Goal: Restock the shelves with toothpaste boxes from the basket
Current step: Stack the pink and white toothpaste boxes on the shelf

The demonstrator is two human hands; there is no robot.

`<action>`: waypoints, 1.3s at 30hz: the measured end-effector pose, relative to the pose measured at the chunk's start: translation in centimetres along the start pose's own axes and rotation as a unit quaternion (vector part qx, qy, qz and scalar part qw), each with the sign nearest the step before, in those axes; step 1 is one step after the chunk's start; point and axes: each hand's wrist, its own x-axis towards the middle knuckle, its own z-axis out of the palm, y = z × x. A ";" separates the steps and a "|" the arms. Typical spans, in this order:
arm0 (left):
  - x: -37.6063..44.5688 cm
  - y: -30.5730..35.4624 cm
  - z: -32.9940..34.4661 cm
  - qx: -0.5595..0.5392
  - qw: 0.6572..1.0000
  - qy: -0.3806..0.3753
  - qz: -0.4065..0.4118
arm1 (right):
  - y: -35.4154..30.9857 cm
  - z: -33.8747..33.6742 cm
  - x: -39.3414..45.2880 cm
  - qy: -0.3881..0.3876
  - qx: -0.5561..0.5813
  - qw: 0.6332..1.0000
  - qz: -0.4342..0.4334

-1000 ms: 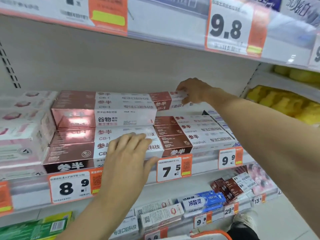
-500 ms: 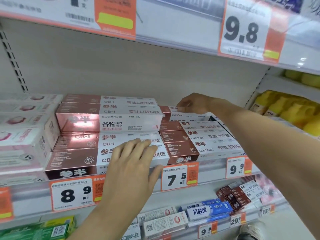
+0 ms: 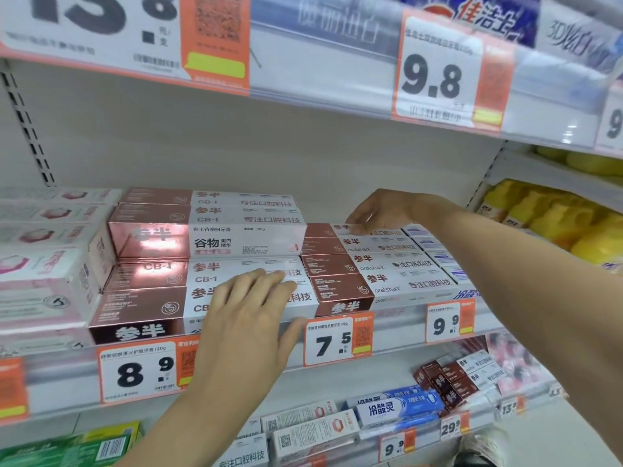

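while the left hand [image 3: 247,318] is lying flat on the front stack [image 3: 202,298] at the shelf edge [image 3: 397,326] to steady it, the right hand [image 3: 379,210] is pinching 1 toothpaste box [image 3: 340,229], seating it at the back.

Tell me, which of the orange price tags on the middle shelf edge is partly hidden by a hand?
The 8.9 tag: the left hand covers its right end. The 7.5 tag and the 9.9 tag show whole.
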 end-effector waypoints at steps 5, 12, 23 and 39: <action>-0.1 0.0 0.2 0.003 1.000 0.010 0.010 | -0.2 1.2 -1.6 0.115 0.073 0.990 -0.035; 0.0 0.4 -0.1 -0.051 0.998 0.023 0.012 | -1.7 5.3 -13.9 0.272 0.151 0.940 -0.142; -10.4 12.0 6.1 -0.256 0.931 -0.216 0.143 | 4.0 30.3 -25.2 0.141 0.387 0.911 0.008; -33.5 10.8 23.6 -0.196 0.735 -0.547 -0.349 | 6.6 58.5 -26.3 -0.096 0.409 0.829 0.370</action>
